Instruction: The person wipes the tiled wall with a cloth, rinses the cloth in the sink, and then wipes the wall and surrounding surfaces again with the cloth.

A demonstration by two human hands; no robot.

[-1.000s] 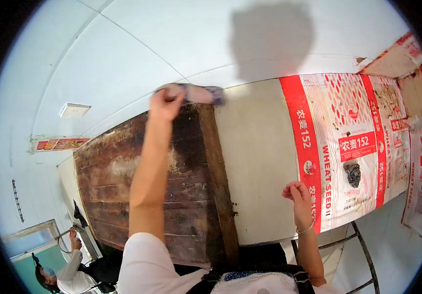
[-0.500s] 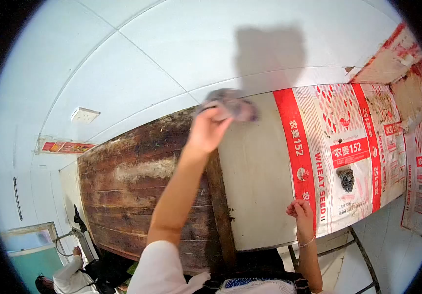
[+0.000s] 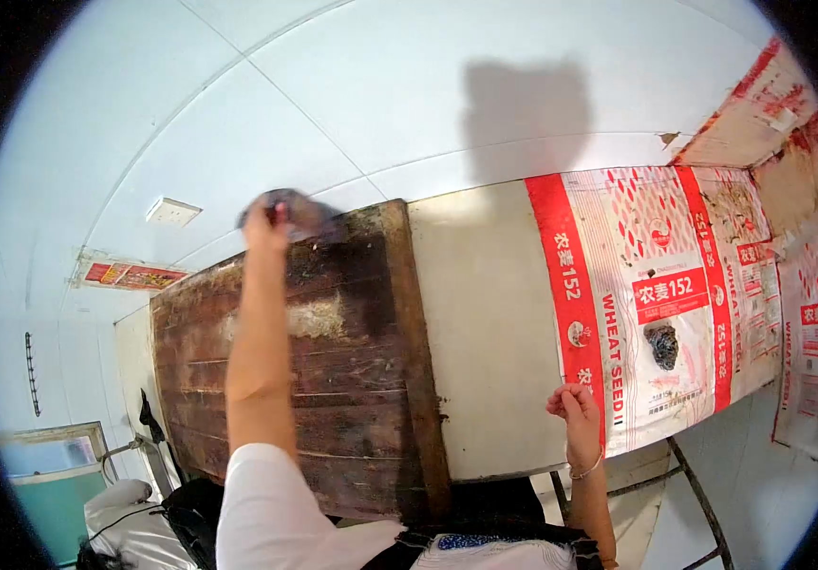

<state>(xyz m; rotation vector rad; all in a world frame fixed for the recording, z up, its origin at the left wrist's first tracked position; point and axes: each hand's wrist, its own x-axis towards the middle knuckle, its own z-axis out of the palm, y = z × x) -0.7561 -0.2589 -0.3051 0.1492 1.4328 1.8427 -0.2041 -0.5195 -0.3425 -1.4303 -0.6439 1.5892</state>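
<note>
My left hand (image 3: 264, 228) is closed on a dark grey rag (image 3: 312, 218), blurred by motion. It is over the back edge of a brown wooden board (image 3: 333, 380), where the board meets the white wall; whether the rag touches the wall I cannot tell. The board looks stained and worn, with a pale patch. My right hand (image 3: 577, 418) has its fingers curled in and nothing visible in them. It hovers by the front edge of the pale tabletop (image 3: 485, 332), near a red-and-white wheat seed sack (image 3: 622, 380) spread flat.
A black crumpled lump (image 3: 661, 346) lies on the sack. More printed sacking (image 3: 812, 351) hangs at the right. A metal frame (image 3: 703, 499) stands below the table. On the wall is a socket (image 3: 173, 211). A co-worker in pale clothing (image 3: 129, 522) is at the lower left.
My left hand has swept left with the rag, from beside the pale tabletop to over the wooden board. My right hand has barely moved. The co-worker's raised hand no longer shows.
</note>
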